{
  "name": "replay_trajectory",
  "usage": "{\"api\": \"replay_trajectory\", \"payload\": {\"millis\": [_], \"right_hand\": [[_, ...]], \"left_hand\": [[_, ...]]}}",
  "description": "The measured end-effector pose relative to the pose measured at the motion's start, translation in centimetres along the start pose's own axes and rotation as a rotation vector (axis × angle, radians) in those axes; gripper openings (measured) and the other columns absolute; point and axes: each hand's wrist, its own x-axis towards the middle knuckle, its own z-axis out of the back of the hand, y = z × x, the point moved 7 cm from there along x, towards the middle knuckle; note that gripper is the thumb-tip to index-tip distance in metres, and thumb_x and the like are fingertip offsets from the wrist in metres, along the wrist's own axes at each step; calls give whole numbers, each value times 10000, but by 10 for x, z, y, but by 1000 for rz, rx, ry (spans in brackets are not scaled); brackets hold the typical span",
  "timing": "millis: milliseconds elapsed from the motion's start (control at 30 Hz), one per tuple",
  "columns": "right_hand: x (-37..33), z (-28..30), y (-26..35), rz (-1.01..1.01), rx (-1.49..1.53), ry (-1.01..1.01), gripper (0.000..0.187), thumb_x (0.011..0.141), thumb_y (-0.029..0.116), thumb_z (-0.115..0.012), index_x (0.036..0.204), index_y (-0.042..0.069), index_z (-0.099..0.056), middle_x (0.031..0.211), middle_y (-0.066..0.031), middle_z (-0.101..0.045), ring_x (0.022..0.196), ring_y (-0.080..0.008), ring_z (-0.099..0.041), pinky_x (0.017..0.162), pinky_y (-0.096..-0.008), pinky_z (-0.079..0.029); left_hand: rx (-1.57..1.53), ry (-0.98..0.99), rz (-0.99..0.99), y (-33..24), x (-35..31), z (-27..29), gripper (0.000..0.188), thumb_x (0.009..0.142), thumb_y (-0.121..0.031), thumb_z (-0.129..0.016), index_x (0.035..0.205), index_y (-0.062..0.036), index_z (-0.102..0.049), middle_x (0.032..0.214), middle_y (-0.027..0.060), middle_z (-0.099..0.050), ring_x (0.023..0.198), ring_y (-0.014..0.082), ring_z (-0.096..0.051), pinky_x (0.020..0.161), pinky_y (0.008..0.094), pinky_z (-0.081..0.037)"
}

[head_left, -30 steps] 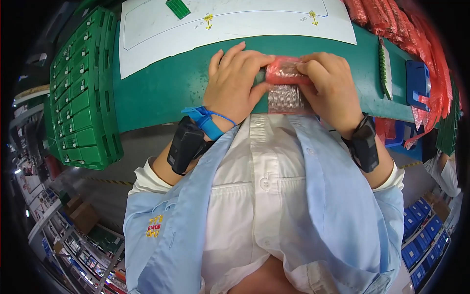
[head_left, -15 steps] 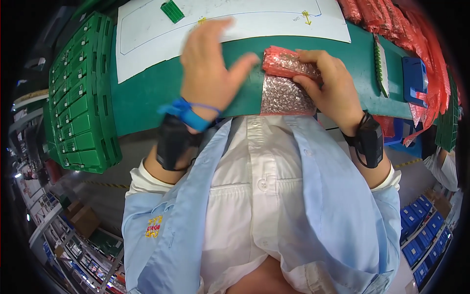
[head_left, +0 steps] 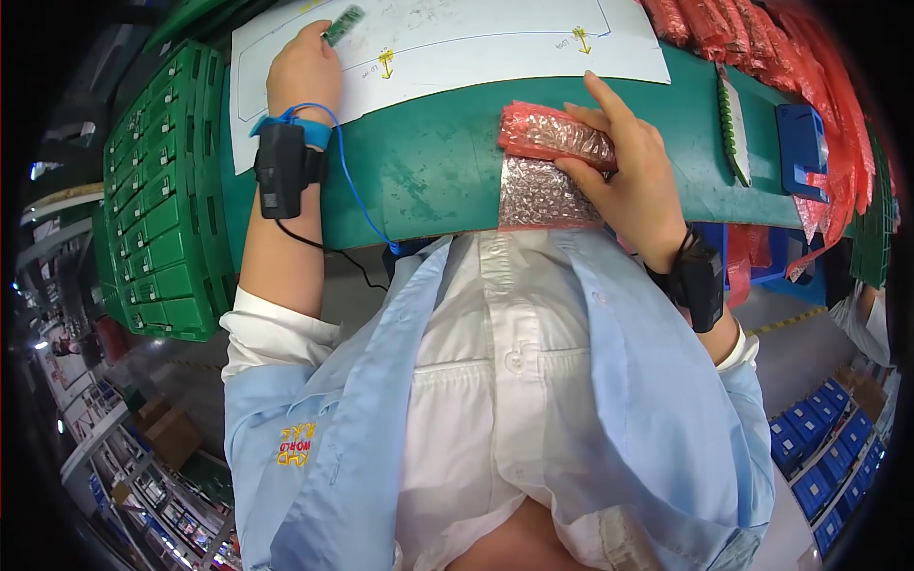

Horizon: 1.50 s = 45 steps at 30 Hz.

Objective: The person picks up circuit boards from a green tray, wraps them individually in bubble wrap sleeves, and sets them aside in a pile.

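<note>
Head view shows your left hand now off the red bubble-wrap roll and pinching a green circuit board at the white sheet, so only your half-spread right hand steadies the roll on the worktop.

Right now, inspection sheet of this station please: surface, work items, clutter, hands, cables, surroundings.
Surface: green bench, dark marks; marked white sheet on top.
Work items: green board above the sheet; red bubble wrap, far part rolled, near part flat.
Clutter: red packaging pile, green-ridged strip, blue holder, all right.
Hands: left hand holds the board; right hand grips the roll's right end.
Cables: blue cord from left wrist strap; black cable from left wrist unit.
Surroundings: green crates left; blue bins lower right.
</note>
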Motion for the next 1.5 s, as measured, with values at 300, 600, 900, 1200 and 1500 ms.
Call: {"api": "replay_trajectory", "payload": {"millis": [300, 600, 900, 1200, 1500], "right_hand": [[-7, 0, -25, -84, 169, -44, 913, 738, 76, -809, 1488, 59, -289, 1151, -133, -675, 1005, -292, -647, 854, -337, -509], [-2, 3, -33, -36, 149, 3, 943, 742, 65, -810, 1506, 71, -257, 1142, -143, -676, 991, -251, -676, 787, -300, -548], [-2, 2, -34, -81, 236, 37, 904, 738, 55, -807, 1490, 74, -305, 1172, -130, -665, 935, -221, -673, 769, -290, -549], [-1, 6, -36, 11, 250, 148, 488, 869, 80, -674, 1333, 35, -527, 1222, -134, -613, 1061, -226, -598, 863, -306, -486], [6, -1, -32, -105, 226, 339, 440, 870, 75, -666, 1291, 23, -550, 1060, -105, -594, 933, -231, -581, 788, -318, -471]], "left_hand": [[-694, -53, -755, -176, -81, 62, 168, 752, -82, -669, 920, -84, -679, 915, 57, -653, 880, 261, -632, 773, 364, -512], [-697, 29, -747, -199, -97, 42, 158, 769, -94, -636, 921, -64, -667, 936, 74, -627, 915, 279, -632, 779, 375, -510], [-703, 152, -766, -199, -96, 44, 194, 766, -70, -646, 956, -45, -677, 1000, 103, -631, 949, 285, -628, 788, 368, -515], [-630, 100, -791, -196, -107, 45, 206, 771, -84, -644, 971, -57, -688, 1013, 79, -628, 976, 290, -612, 817, 385, -506], [-820, 257, -667, -183, -111, 31, 225, 741, -120, -736, 957, -79, -688, 1002, 78, -619, 1022, 280, -585, 884, 388, -476]]}}
